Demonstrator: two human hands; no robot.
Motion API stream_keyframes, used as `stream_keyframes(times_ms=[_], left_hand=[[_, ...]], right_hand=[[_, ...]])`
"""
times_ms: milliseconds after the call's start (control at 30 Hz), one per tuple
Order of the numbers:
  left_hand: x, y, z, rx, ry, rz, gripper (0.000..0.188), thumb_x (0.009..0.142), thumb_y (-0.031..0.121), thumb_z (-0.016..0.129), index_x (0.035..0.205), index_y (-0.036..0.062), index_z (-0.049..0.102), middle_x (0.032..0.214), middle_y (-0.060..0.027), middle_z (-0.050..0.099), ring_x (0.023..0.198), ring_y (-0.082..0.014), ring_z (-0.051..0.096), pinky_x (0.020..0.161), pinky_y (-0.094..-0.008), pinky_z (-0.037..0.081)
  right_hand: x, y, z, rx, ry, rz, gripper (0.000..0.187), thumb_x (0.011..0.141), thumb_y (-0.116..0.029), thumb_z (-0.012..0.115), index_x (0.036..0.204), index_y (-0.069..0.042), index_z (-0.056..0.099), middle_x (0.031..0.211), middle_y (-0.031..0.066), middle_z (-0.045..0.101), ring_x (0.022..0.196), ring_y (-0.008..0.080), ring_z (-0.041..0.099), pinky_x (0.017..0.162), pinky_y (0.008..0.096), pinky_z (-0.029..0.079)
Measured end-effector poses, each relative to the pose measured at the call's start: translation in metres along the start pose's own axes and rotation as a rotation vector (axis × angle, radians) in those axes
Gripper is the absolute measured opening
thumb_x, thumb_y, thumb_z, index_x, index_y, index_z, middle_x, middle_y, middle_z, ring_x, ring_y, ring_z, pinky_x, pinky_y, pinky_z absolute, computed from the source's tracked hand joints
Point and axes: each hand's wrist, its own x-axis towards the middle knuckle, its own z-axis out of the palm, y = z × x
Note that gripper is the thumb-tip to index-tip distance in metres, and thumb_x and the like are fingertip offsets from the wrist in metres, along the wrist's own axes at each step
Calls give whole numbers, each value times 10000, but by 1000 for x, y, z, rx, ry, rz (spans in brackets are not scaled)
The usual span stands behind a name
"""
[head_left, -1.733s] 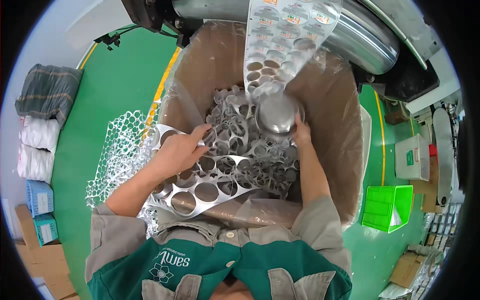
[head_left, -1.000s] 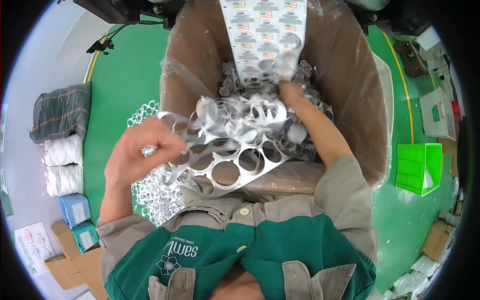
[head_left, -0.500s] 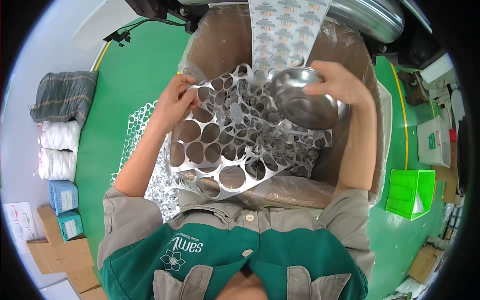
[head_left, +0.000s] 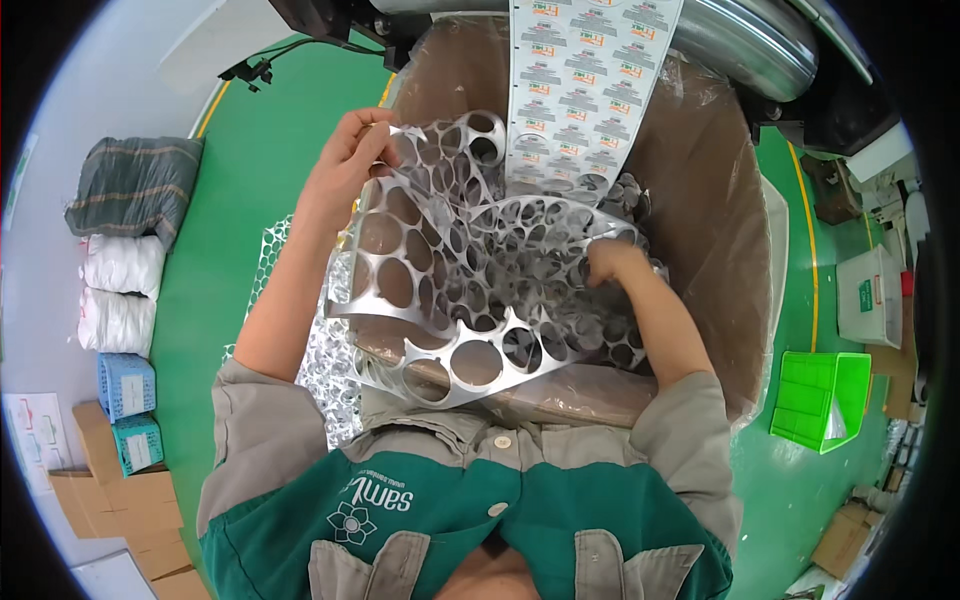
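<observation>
- Head view: the perforated sheet [head_left: 403, 252], silver and cut through with rows of round holes, stands partly raised at the left side of a lined brown carton [head_left: 705, 210], rising from the scrap heap [head_left: 560, 262] inside.
- Left hand [head_left: 350, 165]: grip closed to a pinch, thumb against fingers, on the sheet's upper left edge.
- Right hand [head_left: 615, 262]: set low against the heap, fingers curled; whether its grip has hold of anything cannot be told.
- Handling, as judged: very light, thin and springy; likely to bend, crease and snag on neighbouring scrap. The smooth face may slip under bare fingers, and cut edges could be sharp.
- Weak points, as judged: the narrow bridges between holes would tear first. The plain margin looks the sounder place to take hold.
- Appearance: bright metallic finish, curved and buckled, with a solid border along its lower edge.
- Adjacent: a larger-holed strip [head_left: 451, 374] lies below it, across the near side of the carton; a printed web [head_left: 590, 100] hangs beyond, its lower end at the heap.
</observation>
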Motion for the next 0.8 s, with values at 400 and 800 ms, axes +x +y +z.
stream_keyframes(times_ms=[400,800], left_hand=[[-63,67,34,567,-970,597,209,645,183,741,610,60,576,652,-44,518,612,-212,479,545,-302,376],[-69,30,-25,664,-642,183,198,700,197,728,685,43,604,647,-32,566,658,-172,501,606,-302,394]], right_hand=[[-165,-44,-129,2310,1088,-1090,460,876,-323,512,1280,-132,405,1208,96,494,1099,248,502,917,458,419],[-66,-64,-75,125,619,-82,466,717,-251,686,1049,21,505,886,204,607,883,361,574,749,451,433]])
